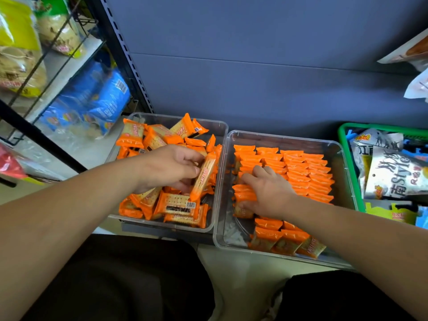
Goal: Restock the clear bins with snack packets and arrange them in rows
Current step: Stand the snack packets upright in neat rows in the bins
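Two clear bins stand side by side on the floor. The left bin (221,126) holds a loose heap of orange cracker packets (176,205). Above that heap my left hand (169,167) pinches one orange packet (205,176) between thumb and fingers, the packet tilted on edge. The right bin (338,149) holds orange packets standing in neat rows (305,172). My right hand (266,193) rests in this bin on its left row (243,193), fingers spread over the packets and pressing against them. A few packets (284,242) lie at the bin's near edge.
A green basket (345,144) with silver snack bags stands to the right of the bins. At the left a wire rack (58,72) carries blue and yellow bags. A dark blue panel (254,77) rises behind the bins. My dark-trousered knees (115,286) are below.
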